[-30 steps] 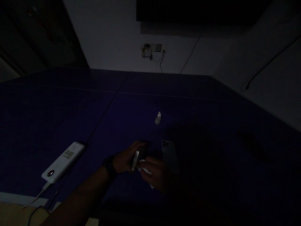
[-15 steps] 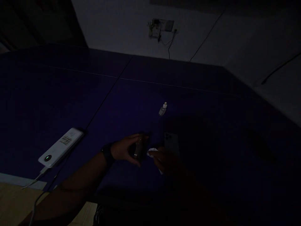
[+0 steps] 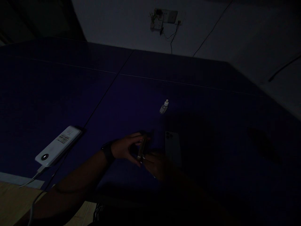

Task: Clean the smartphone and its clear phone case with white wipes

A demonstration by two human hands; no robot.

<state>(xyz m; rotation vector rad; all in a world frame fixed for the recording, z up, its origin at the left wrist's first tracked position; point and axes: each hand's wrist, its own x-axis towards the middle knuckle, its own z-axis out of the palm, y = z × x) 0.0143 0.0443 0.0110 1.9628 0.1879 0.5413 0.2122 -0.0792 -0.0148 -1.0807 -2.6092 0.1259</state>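
The light is very dim. My left hand [image 3: 123, 148], with a dark band on its wrist, grips a slim flat object [image 3: 141, 148] by its edges, thumb on the near end and fingers on the far end. The object stands tilted, edge towards me, with a brownish rim; its exact kind is too dark to make out. My right hand [image 3: 154, 164] is closed against its right side on a white tissue, which is mostly hidden by the fingers. A dark phone [image 3: 172, 147] with a camera cluster lies just right of my right hand.
Beyond my hands, a small clear bottle [image 3: 163, 108] with a white cap stands on the dark blue table [image 3: 131, 97]. A white power bank [image 3: 57, 146] with a plugged-in cable lies at left. Sockets with cables [image 3: 166, 15] are on the back wall.
My right hand has moved left and pressed the tissue against the object, having been apart from it. The object has turned more edge-on in my left hand. The view has shifted slightly.
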